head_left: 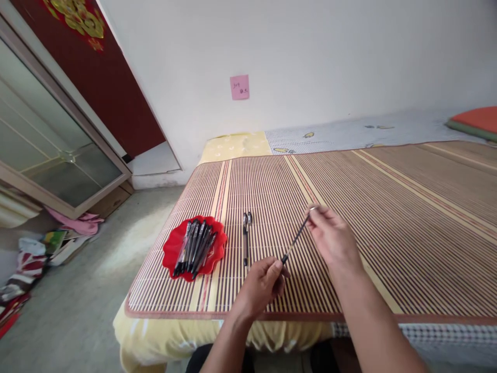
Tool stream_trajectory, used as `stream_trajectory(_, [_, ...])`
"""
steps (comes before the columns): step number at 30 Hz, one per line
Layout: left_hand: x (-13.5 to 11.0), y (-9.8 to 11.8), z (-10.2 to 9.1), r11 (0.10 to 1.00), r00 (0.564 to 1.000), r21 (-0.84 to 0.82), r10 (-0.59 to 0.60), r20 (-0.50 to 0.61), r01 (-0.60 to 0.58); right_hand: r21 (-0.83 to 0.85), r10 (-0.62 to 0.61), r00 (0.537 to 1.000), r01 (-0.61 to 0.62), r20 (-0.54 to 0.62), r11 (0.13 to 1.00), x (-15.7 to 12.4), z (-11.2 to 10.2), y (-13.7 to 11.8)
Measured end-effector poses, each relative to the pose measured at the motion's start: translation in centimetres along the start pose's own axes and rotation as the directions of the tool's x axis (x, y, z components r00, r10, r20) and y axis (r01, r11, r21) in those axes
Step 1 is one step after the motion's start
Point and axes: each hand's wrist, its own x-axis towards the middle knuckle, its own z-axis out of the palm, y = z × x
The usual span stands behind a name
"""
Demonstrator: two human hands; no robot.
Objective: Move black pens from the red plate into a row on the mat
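Both my hands hold a slim dark pen (pixel 298 235) slantwise above the striped mat. My left hand (pixel 267 280) is closed around its lower, black end, thumb on top. At the upper end, my right hand (pixel 330 230) pinches it between thumb and fingers. A short pale stretch shows near the lower end; whether this is a whole pen or a refill with part of the barrel, I cannot tell. Left of my hands, a black pen (pixel 245 246) lies lengthwise, with a small black cap (pixel 249 218) beside its far end.
A red scalloped plate (pixel 167 255) with several black pens (pixel 194 246) sits near the mat's left edge. The slatted mat (pixel 264 191) covers a bed. A pink note (pixel 239 87) is on the wall. At far right lies an orange cushion (pixel 476 122); folded cloths (pixel 31 264) are at left.
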Motion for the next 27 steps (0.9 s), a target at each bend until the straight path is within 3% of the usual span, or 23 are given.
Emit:
stream_trajectory(3, [0.1, -0.1, 0.1, 0.997, 0.999, 0.074, 0.032, -0.044, -0.028, 0.030, -0.186, 0.967, 0.195, -0.174, 0.980, 1.0, -1.6, -1.4])
stream_trajectory(5, [0.3, -0.1, 0.2, 0.995, 0.988, 0.046, 0.091, -0.124, -0.086, 0.037, -0.186, 0.964, 0.196, -0.191, 0.980, 1.0, -1.6, -1.4])
stream_trajectory(10, [0.8, 0.1, 0.0, 0.971, 0.943, -0.112, 0.173, -0.286, -0.212, -0.024, 0.023, 1.000, -0.023, 0.011, 0.999, -1.1, 1.8, 1.3])
stream_trajectory(16, [0.6, 0.3, -0.5, 0.959, 0.920, -0.165, 0.161, -0.357, -0.231, -0.080, 0.188, 0.967, -0.176, 0.173, 0.981, -2.9, 3.7, 2.5])
stream_trajectory(21, [0.6, 0.2, -0.4, 0.947, 0.935, -0.229, 0.143, -0.326, -0.225, -0.050, 0.248, 0.929, -0.243, 0.274, 0.969, -2.8, 3.5, 1.5])
stream_trajectory(27, [0.5, -0.2, -0.3, 0.889, 0.991, -0.446, 0.049, -0.123, -0.099, -0.031, 0.294, 0.891, -0.302, 0.347, 0.953, -2.4, 2.6, 1.2])
